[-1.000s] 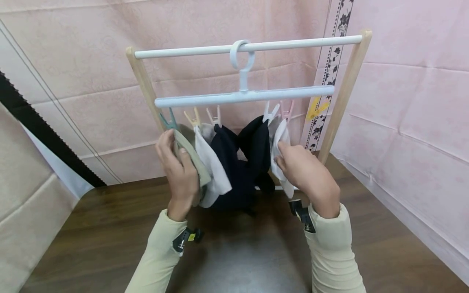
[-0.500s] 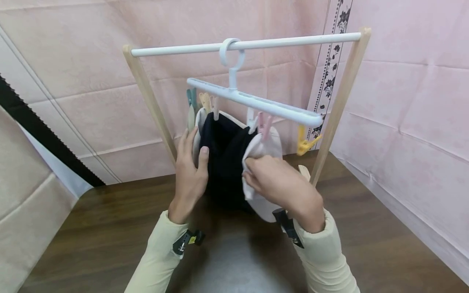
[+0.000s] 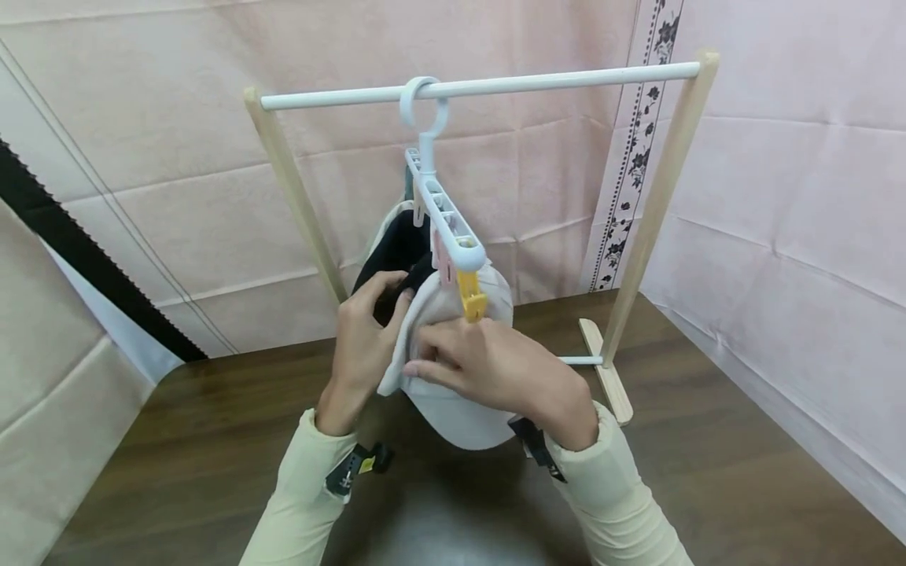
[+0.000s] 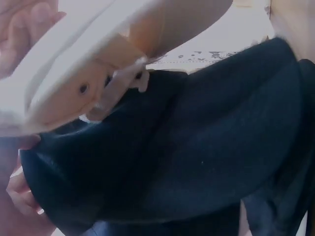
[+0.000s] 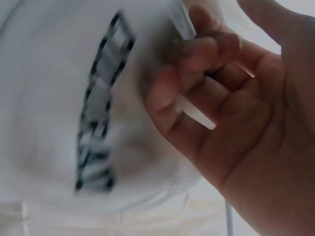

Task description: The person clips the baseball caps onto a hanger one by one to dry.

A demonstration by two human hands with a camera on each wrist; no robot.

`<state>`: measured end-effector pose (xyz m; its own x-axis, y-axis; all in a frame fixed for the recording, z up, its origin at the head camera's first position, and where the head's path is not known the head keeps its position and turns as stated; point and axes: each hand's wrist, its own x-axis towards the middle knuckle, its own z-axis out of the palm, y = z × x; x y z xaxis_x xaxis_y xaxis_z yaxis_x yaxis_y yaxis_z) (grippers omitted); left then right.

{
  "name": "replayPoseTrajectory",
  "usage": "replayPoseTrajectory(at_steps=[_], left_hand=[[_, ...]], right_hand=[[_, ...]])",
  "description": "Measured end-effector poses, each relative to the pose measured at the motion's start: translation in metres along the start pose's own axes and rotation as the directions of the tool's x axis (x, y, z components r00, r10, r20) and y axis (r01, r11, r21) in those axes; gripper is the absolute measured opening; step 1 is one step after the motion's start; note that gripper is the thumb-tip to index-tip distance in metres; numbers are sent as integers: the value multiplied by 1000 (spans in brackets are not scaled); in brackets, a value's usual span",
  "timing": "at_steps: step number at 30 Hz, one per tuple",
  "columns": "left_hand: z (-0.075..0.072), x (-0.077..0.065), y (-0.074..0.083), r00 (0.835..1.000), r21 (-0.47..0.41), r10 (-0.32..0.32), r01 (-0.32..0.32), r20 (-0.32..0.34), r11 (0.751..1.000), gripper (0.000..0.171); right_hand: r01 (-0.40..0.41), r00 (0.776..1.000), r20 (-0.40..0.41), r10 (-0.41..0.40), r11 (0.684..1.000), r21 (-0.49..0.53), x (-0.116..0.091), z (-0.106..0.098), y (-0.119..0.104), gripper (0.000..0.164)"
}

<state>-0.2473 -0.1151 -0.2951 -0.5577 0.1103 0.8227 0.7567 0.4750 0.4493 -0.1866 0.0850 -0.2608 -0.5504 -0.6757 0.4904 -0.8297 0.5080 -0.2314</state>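
A pale blue hanger (image 3: 446, 208) hangs by its hook from a rail, one end turned towards me. Caps dangle from its clips. The white cap (image 3: 463, 420) is nearest; my right hand (image 3: 495, 362) holds it with curled fingers, and a black-and-white patch (image 5: 98, 113) shows on it in the right wrist view. Beside it hangs a dark cap (image 3: 398, 244), whose brim edge my left hand (image 3: 361, 338) pinches. The left wrist view shows the dark brim (image 4: 187, 142) and the white cap's snap strap (image 4: 113, 91). The caps farther back are mostly hidden.
A white rail (image 3: 552, 82) runs between wooden posts (image 3: 658, 196), with a wooden foot (image 3: 609, 377) on the brown table (image 3: 212, 440). An unused yellow clip (image 3: 471, 297) hangs at the hanger's near end, beside a pink clip (image 3: 443, 259). Pink cloth (image 3: 793, 236) stands behind.
The hanger has swung round, its right end coming towards me, and its hook has shifted left. My right hand moved left with the white cap. My left hand went from the green cap to the dark one.
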Motion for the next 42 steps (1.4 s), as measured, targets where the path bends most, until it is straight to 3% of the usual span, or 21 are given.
replayPoseTrajectory(at_steps=[3, 6, 10, 12, 15, 18, 20, 22, 26, 28, 31, 36, 39, 42], left_hand=[[-3, 1, 1, 1000, 7, -21, 21, -8, 1000, 18], [-7, 2, 1, 998, 15, -59, 59, -26, 998, 18], [-18, 3, 0, 987, -4, -151, 151, -49, 989, 14], [-26, 3, -2, 976, -23, -213, 212, -47, 977, 9], [-38, 4, -1, 954, -31, -300, 300, -2, 953, 9], [-52, 7, 0, 936, 7, -348, 348, 55, 937, 16], [-59, 9, 3, 937, 24, -342, 341, 67, 940, 16], [-65, 11, 7, 953, -19, -301, 302, 39, 953, 17], [-73, 12, 17, 989, -119, -145, 141, -26, 983, 25], [-77, 10, 22, 998, -105, -69, 68, -6, 992, 26], [-81, 9, 26, 998, 10, -6, 5, 65, 1000, 20], [-78, 10, 28, 993, 122, -50, 38, 103, 992, 22], [-78, 9, 29, 989, 133, -120, 109, 82, 985, 33], [-79, 8, 28, 980, 123, -198, 193, 27, 973, 38]], right_hand=[[-60, 997, -38, 61, 998, 32, 0, -7, 5, 18], [-131, 981, -142, 131, 991, 13, -1, -13, 9, 17], [-204, 930, -320, 180, 978, -43, 1, -11, 13, 16], [-231, 907, -372, 199, 972, -44, 5, -6, 16, 19], [-245, 896, -379, 231, 969, 11, 8, 1, 23, 31], [-219, 914, -336, 227, 974, 63, 12, 7, 27, 38], [-172, 927, -325, 186, 982, 74, 14, 11, 28, 37], [-130, 935, -321, 150, 988, 84, 15, 14, 28, 36], [-98, 941, -313, 129, 989, 111, 18, 18, 27, 37], [-90, 943, -304, 133, 984, 152, 20, 20, 28, 38], [-59, 946, -299, 128, 972, 230, 23, 23, 34, 39], [-54, 925, -330, 187, 927, 372, 23, 28, 56, 29], [-124, 892, -354, 281, 906, 405, 21, 32, 76, 24], [-245, 861, -333, 385, 887, 390, 17, 39, 100, 23]])
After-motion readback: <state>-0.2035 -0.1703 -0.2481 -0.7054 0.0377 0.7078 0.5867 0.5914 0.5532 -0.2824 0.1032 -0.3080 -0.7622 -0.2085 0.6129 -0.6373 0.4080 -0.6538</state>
